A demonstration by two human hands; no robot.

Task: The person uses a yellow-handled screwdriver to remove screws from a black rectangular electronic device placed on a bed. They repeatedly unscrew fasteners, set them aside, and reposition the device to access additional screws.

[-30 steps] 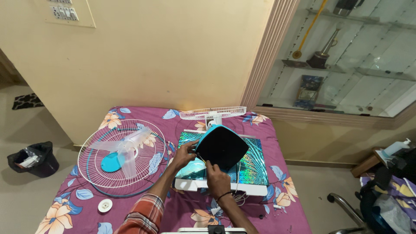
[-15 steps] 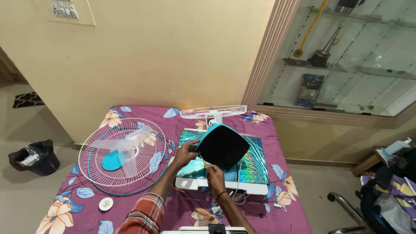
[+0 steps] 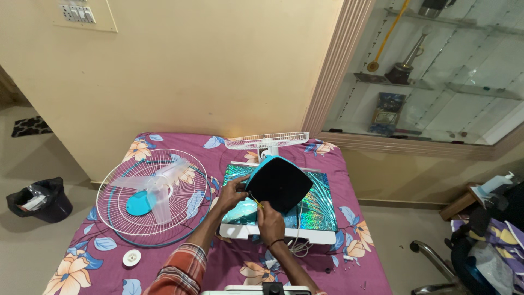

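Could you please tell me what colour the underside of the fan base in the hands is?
Black, with a blue rim, on the fan base; head view.

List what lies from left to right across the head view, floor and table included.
Black bin → white fan grille with clear blades → left hand → blue-edged black fan base → shelf cabinet → bags.
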